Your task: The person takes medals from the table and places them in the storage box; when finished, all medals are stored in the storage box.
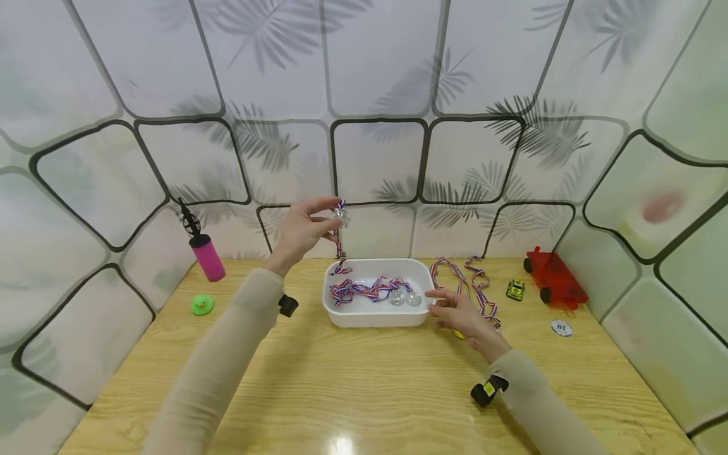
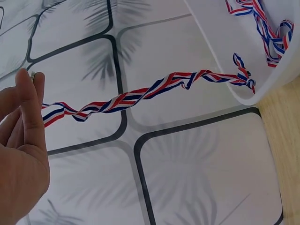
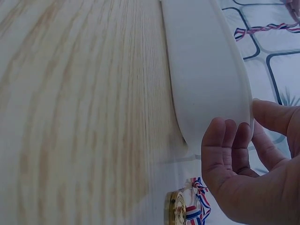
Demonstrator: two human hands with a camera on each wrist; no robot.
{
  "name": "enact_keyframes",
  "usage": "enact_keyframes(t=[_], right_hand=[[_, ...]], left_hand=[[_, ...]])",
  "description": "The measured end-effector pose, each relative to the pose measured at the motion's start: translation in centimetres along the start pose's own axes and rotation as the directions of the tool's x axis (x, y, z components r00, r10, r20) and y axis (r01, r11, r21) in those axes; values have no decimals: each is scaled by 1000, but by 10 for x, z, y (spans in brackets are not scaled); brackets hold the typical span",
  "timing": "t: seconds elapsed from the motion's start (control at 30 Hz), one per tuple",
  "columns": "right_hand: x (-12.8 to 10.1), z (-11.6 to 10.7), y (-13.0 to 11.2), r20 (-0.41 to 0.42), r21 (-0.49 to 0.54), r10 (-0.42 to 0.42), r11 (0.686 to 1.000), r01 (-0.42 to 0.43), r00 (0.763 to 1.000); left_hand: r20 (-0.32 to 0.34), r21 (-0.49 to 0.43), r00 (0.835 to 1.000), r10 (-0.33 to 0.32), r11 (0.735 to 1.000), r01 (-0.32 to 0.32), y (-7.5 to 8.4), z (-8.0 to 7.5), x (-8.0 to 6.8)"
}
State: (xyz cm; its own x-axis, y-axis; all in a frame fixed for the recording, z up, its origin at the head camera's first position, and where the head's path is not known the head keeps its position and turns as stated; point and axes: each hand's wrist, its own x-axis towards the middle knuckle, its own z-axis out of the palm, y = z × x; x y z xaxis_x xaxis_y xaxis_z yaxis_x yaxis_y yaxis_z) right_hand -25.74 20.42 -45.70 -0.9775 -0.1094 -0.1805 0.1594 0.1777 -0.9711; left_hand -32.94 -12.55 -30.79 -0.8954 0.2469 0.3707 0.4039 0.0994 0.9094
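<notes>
My left hand point(image 1: 307, 227) is raised above the white plastic tub point(image 1: 378, 319), pinching a silver medal point(image 1: 341, 218) between thumb and fingers. From it a twisted red, white and blue ribbon point(image 2: 140, 93) hangs down to the tub's left end. In the left wrist view only the medal's thin edge shows between the fingertips. Inside the tub lie two silver medals point(image 1: 414, 299) and a tangle of striped ribbon point(image 1: 358, 291). My right hand point(image 1: 463, 316) holds the tub's right end by the rim, thumb and fingers around the wall point(image 3: 211, 70).
Right of the tub lie more striped ribbons point(image 1: 480, 284) and a gold medal point(image 3: 177, 208), partly behind my right hand. Farther right are a small yellow toy car point(image 1: 515, 289), a red toy vehicle point(image 1: 554, 278) and a round chip point(image 1: 561, 327). A pink cylinder point(image 1: 208, 259) and green duck point(image 1: 201, 304) stand left.
</notes>
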Motion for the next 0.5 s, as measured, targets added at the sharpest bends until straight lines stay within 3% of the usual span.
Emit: enact_keyframes(t=[0.27, 0.5], right_hand=[[0, 0, -1, -5, -1, 10, 1000, -10, 1000], [-1, 1, -3, -13, -2, 16, 1000, -16, 1000]], left_hand=[[18, 105, 993, -115, 988, 113, -29, 5, -2], [41, 99, 986, -163, 982, 158, -49, 13, -7]])
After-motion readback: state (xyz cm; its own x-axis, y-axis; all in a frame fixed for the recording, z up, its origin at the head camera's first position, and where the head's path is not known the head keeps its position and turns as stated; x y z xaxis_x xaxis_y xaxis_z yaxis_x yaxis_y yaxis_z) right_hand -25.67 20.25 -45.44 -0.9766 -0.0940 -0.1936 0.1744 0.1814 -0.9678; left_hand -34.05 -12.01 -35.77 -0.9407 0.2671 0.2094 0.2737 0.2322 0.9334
